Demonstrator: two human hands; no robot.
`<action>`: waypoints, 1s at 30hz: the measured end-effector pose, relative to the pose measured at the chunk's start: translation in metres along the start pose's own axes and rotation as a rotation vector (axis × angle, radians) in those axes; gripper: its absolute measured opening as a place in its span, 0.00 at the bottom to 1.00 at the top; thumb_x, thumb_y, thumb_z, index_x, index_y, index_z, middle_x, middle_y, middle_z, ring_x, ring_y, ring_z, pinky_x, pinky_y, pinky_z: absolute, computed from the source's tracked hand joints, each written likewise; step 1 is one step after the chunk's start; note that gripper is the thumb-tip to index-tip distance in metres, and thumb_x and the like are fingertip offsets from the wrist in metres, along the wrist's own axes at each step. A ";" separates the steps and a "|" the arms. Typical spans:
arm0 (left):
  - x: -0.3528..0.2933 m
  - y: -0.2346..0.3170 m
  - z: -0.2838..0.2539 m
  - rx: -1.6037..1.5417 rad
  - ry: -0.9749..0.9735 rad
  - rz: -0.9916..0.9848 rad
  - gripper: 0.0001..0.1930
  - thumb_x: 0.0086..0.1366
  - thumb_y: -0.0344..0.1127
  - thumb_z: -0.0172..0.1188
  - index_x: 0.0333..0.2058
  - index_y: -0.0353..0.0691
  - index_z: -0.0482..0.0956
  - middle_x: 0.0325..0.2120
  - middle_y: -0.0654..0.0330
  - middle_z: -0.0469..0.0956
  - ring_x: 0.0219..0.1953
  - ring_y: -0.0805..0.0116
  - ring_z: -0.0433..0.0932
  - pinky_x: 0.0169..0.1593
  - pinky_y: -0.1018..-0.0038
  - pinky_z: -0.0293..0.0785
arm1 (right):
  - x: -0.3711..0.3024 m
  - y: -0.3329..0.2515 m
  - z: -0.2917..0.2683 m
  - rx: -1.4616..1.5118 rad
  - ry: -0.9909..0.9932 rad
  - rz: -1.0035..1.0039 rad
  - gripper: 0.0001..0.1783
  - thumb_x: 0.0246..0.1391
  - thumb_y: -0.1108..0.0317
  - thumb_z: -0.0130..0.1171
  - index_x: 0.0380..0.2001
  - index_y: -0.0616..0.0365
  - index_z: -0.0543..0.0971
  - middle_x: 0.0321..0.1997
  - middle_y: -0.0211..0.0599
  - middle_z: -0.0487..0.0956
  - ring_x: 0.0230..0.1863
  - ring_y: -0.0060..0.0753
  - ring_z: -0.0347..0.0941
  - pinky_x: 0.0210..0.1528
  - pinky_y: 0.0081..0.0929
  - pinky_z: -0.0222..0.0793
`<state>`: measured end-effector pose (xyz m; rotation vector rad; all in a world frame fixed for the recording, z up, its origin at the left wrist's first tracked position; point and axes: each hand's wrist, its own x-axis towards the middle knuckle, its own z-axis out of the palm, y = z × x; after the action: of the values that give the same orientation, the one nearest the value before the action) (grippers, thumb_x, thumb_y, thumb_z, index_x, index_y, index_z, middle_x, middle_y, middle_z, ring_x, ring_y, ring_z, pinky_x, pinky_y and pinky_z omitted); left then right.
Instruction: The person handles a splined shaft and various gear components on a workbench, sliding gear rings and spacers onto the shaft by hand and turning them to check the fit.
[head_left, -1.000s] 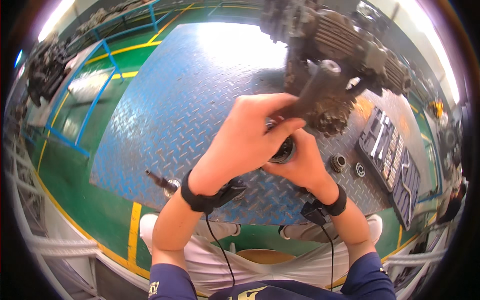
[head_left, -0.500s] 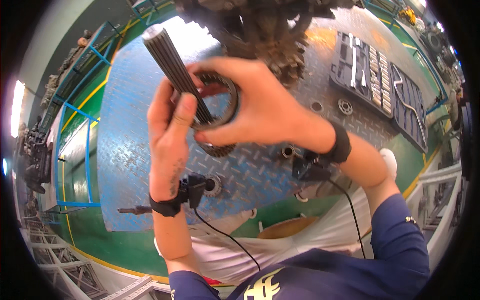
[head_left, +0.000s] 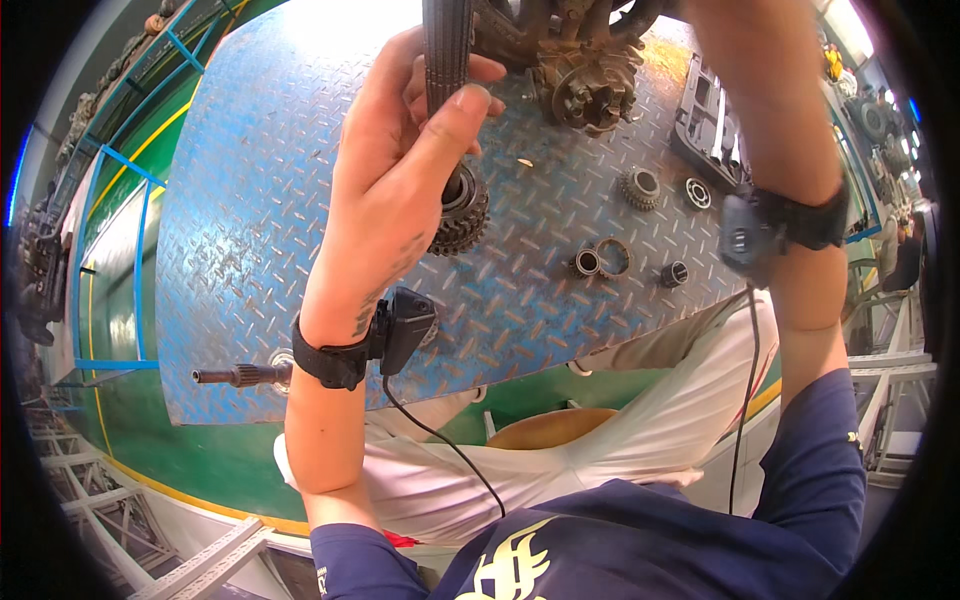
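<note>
My left hand (head_left: 385, 190) is closed around a dark splined shaft (head_left: 447, 60), which stands nearly upright and runs out past the top edge. Below my fingers, a toothed gear (head_left: 462, 222) shows at the shaft's lower end; my palm and wrist hide part of it. My right hand (head_left: 765, 90) reaches up at the top right, blurred, near the tool case (head_left: 712, 115). Its fingers lie beyond the picture's edge, so what it holds, if anything, does not show.
A greasy gear assembly (head_left: 585, 85) stands at the back of the blue tread-plate table (head_left: 260, 180). At the right lie a gear (head_left: 640, 187), a bearing (head_left: 698, 193), a thin ring (head_left: 613, 258), a sleeve (head_left: 585, 263) and a small cylinder (head_left: 676, 273). Another shaft (head_left: 240, 374) lies front left.
My right hand has left the toothed ring it held beside the shaft and swung up to the right. My left hand, still gripping the shaft, has moved up and slightly right.
</note>
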<state>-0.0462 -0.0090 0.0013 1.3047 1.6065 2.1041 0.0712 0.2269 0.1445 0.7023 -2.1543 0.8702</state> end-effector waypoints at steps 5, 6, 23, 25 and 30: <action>-0.001 0.002 -0.012 0.114 0.036 -0.001 0.16 0.74 0.35 0.53 0.53 0.30 0.77 0.41 0.53 0.83 0.44 0.68 0.80 0.49 0.73 0.74 | -0.140 -0.002 -0.003 -0.504 -0.022 0.665 0.37 0.41 0.54 0.77 0.51 0.66 0.77 0.44 0.38 0.80 0.43 0.34 0.80 0.55 0.32 0.74; -0.002 0.006 -0.014 0.127 0.047 0.006 0.16 0.74 0.35 0.53 0.53 0.30 0.77 0.41 0.53 0.83 0.44 0.68 0.80 0.49 0.73 0.74 | -0.110 0.010 -0.007 -0.279 0.132 0.485 0.36 0.42 0.56 0.76 0.52 0.64 0.78 0.45 0.38 0.81 0.46 0.32 0.79 0.56 0.31 0.74; -0.011 0.043 -0.011 0.478 0.157 -0.062 0.12 0.60 0.25 0.69 0.43 0.30 0.82 0.38 0.57 0.84 0.42 0.70 0.81 0.50 0.73 0.75 | -0.292 0.048 -0.019 -0.559 -0.306 0.902 0.39 0.28 0.66 0.78 0.49 0.62 0.76 0.51 0.43 0.72 0.57 0.49 0.66 0.61 0.39 0.65; -0.007 0.046 -0.005 0.663 0.154 -0.013 0.13 0.59 0.24 0.70 0.42 0.30 0.83 0.37 0.57 0.85 0.40 0.71 0.81 0.47 0.74 0.75 | -0.304 0.051 -0.020 -0.501 -0.264 0.925 0.38 0.30 0.67 0.77 0.50 0.61 0.75 0.52 0.44 0.72 0.58 0.49 0.66 0.62 0.38 0.64; -0.002 0.038 -0.010 0.517 0.196 0.011 0.12 0.58 0.23 0.70 0.42 0.32 0.83 0.36 0.59 0.85 0.38 0.74 0.80 0.43 0.77 0.73 | -0.302 0.057 -0.017 -0.437 -0.232 0.929 0.38 0.32 0.70 0.74 0.52 0.61 0.74 0.53 0.43 0.72 0.59 0.49 0.66 0.64 0.36 0.62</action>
<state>-0.0392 -0.0321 0.0320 1.2631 2.3446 1.9424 0.2228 0.3406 -0.0977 -0.4973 -2.7734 0.7082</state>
